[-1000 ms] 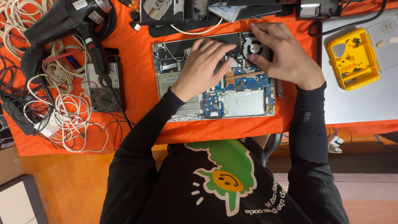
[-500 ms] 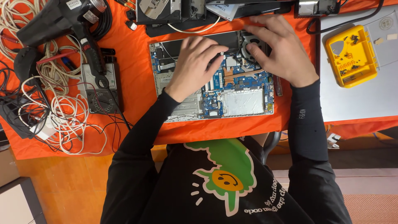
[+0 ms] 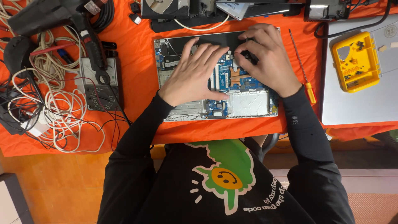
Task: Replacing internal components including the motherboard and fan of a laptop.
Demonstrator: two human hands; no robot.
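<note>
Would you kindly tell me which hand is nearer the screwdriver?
Right. The right hand lies just beside the screwdriver; the left hand rests farther away on the opened laptop.

- Multimeter, left of opened laptop: dark rectangular body, pale dial face with arc scale.
- Small white label on black tool, top left; red edging.
- No packages or signs seen.

Orange cloth over the workbench, warm wooden floor below, even indoor light
</note>
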